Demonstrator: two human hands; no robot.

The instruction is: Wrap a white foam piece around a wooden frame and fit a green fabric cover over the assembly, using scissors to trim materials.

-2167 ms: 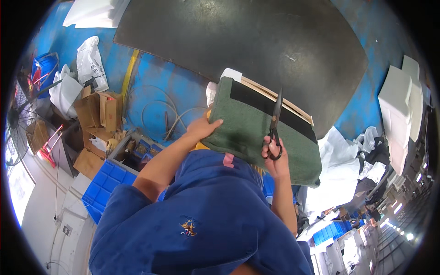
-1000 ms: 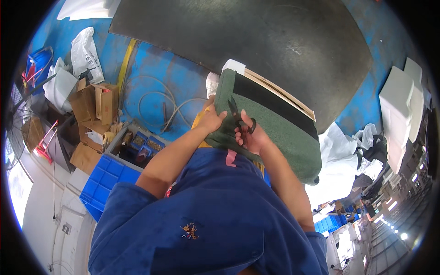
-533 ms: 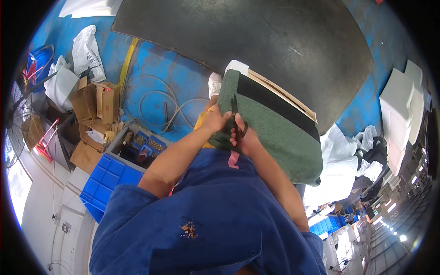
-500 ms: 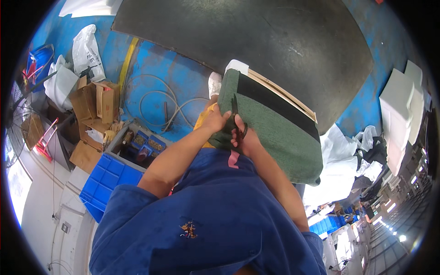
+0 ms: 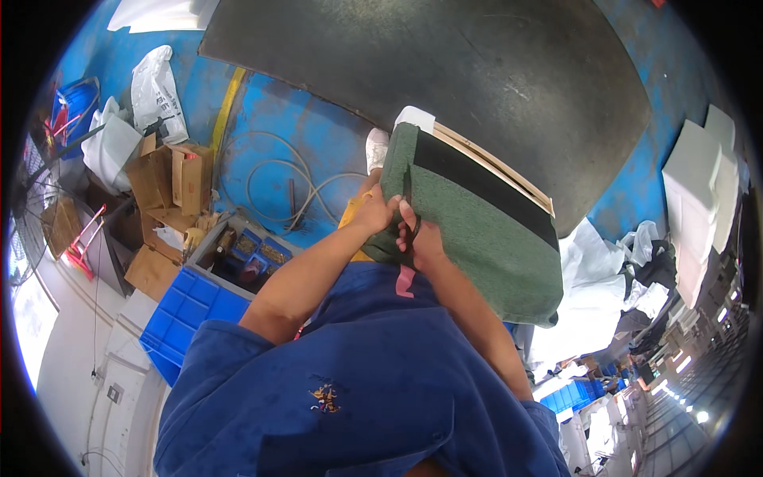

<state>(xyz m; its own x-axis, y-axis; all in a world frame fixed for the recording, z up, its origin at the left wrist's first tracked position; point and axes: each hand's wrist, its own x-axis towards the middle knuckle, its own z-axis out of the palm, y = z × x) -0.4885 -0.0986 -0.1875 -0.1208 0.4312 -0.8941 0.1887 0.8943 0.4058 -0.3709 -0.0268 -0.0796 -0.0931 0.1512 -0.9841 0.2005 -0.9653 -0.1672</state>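
Note:
A green fabric-covered upholstered piece [image 5: 493, 246] leans against my lap, with a black band [image 5: 485, 183] and a pale wooden edge [image 5: 493, 169] along its far side. My left hand [image 5: 375, 213] is closed on the green fabric near its left edge. In my right hand [image 5: 425, 240] is a pair of dark scissors [image 5: 408, 187], blades pointing away from me along the fabric beside my left fingers. Whether the blades are around the cloth I cannot tell. A pink strip [image 5: 404, 283] hangs just below my right hand.
A dark flat board [image 5: 445, 63] lies ahead on the blue floor. On the left are a grey crate [image 5: 208, 266] with small parts, a blue bin [image 5: 187, 310], cardboard boxes [image 5: 191, 179] and a coiled hose [image 5: 274, 162]. White sheeting [image 5: 584, 294] lies right.
The scissors' handles have come together in my right hand, which is now more closed. My left hand keeps its grip on the green fabric.

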